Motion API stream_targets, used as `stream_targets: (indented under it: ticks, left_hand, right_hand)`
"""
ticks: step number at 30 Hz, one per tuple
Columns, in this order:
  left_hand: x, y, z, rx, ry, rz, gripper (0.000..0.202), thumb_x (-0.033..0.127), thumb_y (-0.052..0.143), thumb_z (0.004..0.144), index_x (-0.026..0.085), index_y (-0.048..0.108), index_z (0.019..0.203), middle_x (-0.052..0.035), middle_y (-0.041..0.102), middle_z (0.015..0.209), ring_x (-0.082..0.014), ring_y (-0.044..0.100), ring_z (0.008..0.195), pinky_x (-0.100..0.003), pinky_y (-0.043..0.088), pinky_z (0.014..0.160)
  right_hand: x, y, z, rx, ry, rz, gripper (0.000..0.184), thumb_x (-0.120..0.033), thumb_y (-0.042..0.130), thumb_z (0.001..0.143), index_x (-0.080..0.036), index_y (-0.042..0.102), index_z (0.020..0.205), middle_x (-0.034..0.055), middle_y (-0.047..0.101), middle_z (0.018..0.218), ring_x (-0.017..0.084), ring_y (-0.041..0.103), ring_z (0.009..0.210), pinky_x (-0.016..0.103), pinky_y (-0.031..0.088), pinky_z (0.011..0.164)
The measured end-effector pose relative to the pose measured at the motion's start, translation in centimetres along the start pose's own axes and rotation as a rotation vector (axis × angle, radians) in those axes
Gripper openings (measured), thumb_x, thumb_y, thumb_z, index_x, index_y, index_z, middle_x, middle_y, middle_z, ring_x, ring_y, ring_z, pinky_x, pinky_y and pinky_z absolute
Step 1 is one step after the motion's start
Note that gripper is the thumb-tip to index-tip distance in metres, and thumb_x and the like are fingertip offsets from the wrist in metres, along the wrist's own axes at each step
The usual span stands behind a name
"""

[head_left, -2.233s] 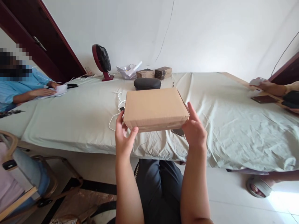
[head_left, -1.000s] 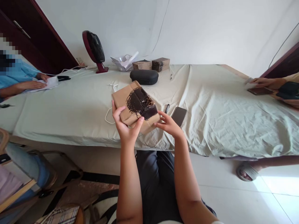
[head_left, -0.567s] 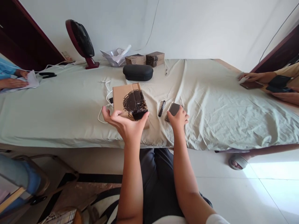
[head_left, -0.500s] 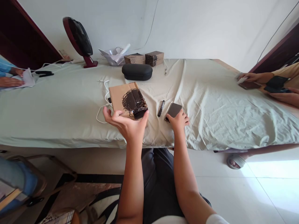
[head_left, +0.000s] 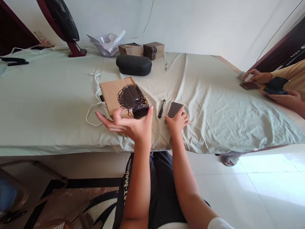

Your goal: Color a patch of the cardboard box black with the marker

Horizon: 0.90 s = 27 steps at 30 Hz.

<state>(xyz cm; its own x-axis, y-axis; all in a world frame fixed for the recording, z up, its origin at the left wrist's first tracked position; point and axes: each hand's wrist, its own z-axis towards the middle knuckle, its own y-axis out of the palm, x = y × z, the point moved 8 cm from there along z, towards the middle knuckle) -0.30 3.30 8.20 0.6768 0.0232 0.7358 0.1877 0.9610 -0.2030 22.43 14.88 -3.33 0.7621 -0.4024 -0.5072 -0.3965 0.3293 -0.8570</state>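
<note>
A small brown cardboard box point(head_left: 111, 95), its corner covered in black scribble and dark tape, is held up by my left hand point(head_left: 135, 125). The thumb presses its right edge, and the other fingers stretch out to the left under its near side. On the cloth to the right lies a flat dark grey smartphone point(head_left: 174, 109). My right hand point(head_left: 178, 122) grips its near end, thumb on the left and fingers curled at the right. Between the two hands lies a black marker pen point(head_left: 162, 108). Behind the box a white cable point(head_left: 89, 109) is partly hidden.
A black hard case point(head_left: 133, 65) sits further back, before two cardboard boxes point(head_left: 153, 51) and a clear plastic basket point(head_left: 106, 46). A fan point(head_left: 63, 25) stands back left, near a black stapler-like object point(head_left: 15, 61). Another person's hands point(head_left: 288, 98) hold dark items at the right.
The view has shifted, and the person at the left has gone out of sight. My left hand's fingers have stretched further left under the box. My right hand stays at the smartphone.
</note>
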Motion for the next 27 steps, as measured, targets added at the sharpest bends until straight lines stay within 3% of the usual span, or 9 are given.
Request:
stream_targets:
  ticks: [5, 11, 16, 21, 24, 27]
  left_hand:
    - [-0.9, 0.4, 0.5, 0.009, 0.069, -0.090, 0.092, 0.041, 0.089, 0.063, 0.026, 0.025, 0.126, -0.0248, 0.028, 0.152, -0.0420, 0.029, 0.152, -0.063, 0.023, 0.128]
    - [-2.4, 0.4, 1.7, -0.054, 0.149, -0.365, 0.096, 0.047, 0.089, 0.058, 0.025, 0.029, 0.129, -0.0169, 0.035, 0.136, -0.0367, 0.041, 0.138, -0.060, 0.037, 0.123]
    - [-3.2, 0.1, 3.1, -0.080, 0.172, -0.489, 0.097, 0.047, 0.093, 0.056, 0.024, 0.034, 0.130, -0.0127, 0.037, 0.130, -0.0345, 0.043, 0.134, -0.059, 0.037, 0.125]
    - [-3.2, -0.3, 3.7, -0.087, 0.167, -0.554, 0.092, 0.044, 0.095, 0.061, 0.027, 0.034, 0.128, -0.0099, 0.034, 0.128, -0.0343, 0.042, 0.136, -0.059, 0.031, 0.128]
    - [-3.0, 0.0, 3.6, -0.141, 0.169, -0.561, 0.089, 0.043, 0.096, 0.067, 0.030, 0.033, 0.130, -0.0098, 0.032, 0.133, -0.0341, 0.037, 0.140, -0.057, 0.028, 0.129]
    - [-3.1, 0.2, 3.5, -0.148, 0.165, -0.557, 0.092, 0.047, 0.096, 0.065, 0.029, 0.033, 0.130, -0.0106, 0.032, 0.133, -0.0350, 0.037, 0.139, -0.058, 0.028, 0.130]
  right_hand:
    - [0.3, 0.4, 1.0, -0.012, -0.027, 0.008, 0.108, -0.040, 0.077, 0.080, -0.009, 0.026, 0.170, 0.0266, 0.048, 0.156, 0.045, 0.041, 0.147, 0.061, 0.028, 0.124]
    - [0.6, 0.4, 2.2, -0.118, -0.075, 0.009, 0.113, -0.039, 0.075, 0.078, -0.008, 0.020, 0.172, 0.0284, 0.043, 0.158, 0.046, 0.039, 0.147, 0.060, 0.029, 0.123]
    - [1.5, 0.4, 3.1, -0.200, -0.107, -0.025, 0.122, -0.056, 0.080, 0.076, -0.016, 0.018, 0.173, 0.0249, 0.038, 0.162, 0.045, 0.034, 0.151, 0.062, 0.027, 0.124]
    - [1.2, 0.0, 4.8, -0.291, -0.140, -0.099, 0.112, -0.061, 0.075, 0.083, -0.019, 0.022, 0.172, 0.0262, 0.037, 0.162, 0.047, 0.036, 0.151, 0.065, 0.032, 0.121]
    - [0.6, -0.1, 5.9, -0.361, -0.142, -0.153, 0.122, -0.056, 0.082, 0.080, -0.017, 0.015, 0.174, 0.0299, 0.034, 0.165, 0.049, 0.036, 0.152, 0.065, 0.037, 0.119]
    - [-0.2, -0.3, 6.5, -0.396, -0.159, -0.202, 0.131, -0.053, 0.084, 0.080, -0.007, 0.007, 0.175, 0.0339, 0.042, 0.160, 0.048, 0.040, 0.152, 0.060, 0.040, 0.119]
